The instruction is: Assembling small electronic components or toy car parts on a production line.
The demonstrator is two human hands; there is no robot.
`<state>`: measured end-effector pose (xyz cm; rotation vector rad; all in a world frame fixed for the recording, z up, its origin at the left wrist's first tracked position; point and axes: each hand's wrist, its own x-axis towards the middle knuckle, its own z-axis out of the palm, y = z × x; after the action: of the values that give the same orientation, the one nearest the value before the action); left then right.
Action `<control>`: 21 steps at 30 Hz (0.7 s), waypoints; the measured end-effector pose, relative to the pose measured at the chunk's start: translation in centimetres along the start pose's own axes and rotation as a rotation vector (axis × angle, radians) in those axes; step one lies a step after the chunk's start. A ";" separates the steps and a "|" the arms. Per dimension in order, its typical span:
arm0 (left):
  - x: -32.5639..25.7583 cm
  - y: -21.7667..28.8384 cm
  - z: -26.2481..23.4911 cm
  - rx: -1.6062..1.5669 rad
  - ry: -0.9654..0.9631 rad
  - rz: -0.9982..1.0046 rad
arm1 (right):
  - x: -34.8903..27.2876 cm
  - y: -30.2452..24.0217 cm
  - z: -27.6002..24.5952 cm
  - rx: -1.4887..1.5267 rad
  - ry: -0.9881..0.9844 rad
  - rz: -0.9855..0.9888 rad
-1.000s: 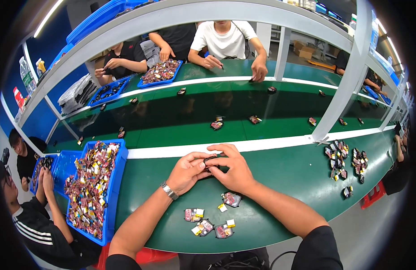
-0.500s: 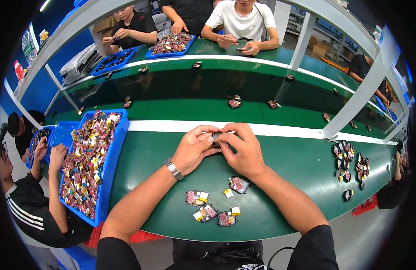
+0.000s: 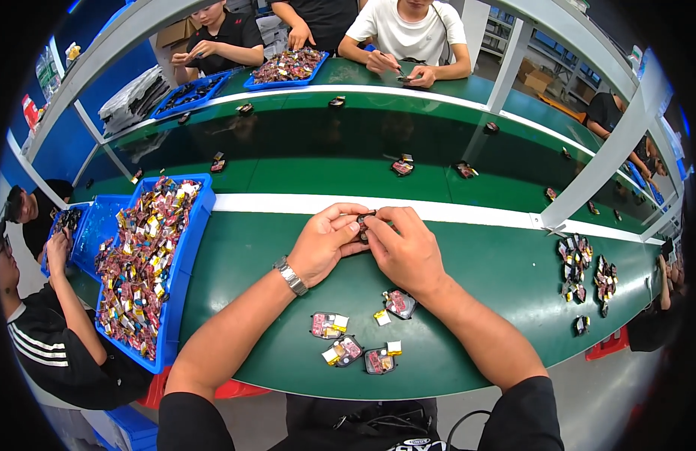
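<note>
My left hand (image 3: 329,244) and my right hand (image 3: 408,252) meet over the green worktop. Between their fingertips they grip a small black casing (image 3: 365,224), mostly covered by the fingers. The left thumb presses on its near side; the right thumb and fingers close on it from the other side. Below my hands lie several small dark casings with reddish circuit boards and yellow-white battery packs: one casing (image 3: 400,304) near my right forearm, another casing (image 3: 329,325) to the left, and a further casing (image 3: 380,361) nearer the edge.
At my left stands a blue tray (image 3: 184,301) heaped with boards and batteries. A white rail (image 3: 453,216) divides my worktop from a green conveyor (image 3: 303,169) carrying scattered casings. Casings cluster at right (image 3: 576,263). Grey frame posts (image 3: 611,158) rise there. Co-workers sit opposite and at left.
The casings on the conveyor have shifted right. In my fingers the casing has turned, its greyish face giving way to a dark one. The co-worker at left has lowered a hand from the tray.
</note>
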<state>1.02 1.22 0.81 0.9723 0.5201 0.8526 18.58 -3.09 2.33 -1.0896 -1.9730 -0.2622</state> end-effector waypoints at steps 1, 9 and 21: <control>0.0 0.0 0.0 0.002 0.000 0.000 | 0.0 0.0 0.0 0.001 0.001 0.000; 0.2 -0.2 0.2 0.050 0.038 -0.010 | 0.0 -0.3 0.2 -0.043 0.003 0.062; 0.1 -0.2 1.0 0.089 0.073 0.002 | -0.2 0.0 0.3 -0.072 0.050 -0.009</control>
<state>1.83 0.75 1.14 1.0262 0.6240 0.8750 18.47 -3.06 1.99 -1.1093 -1.9377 -0.3646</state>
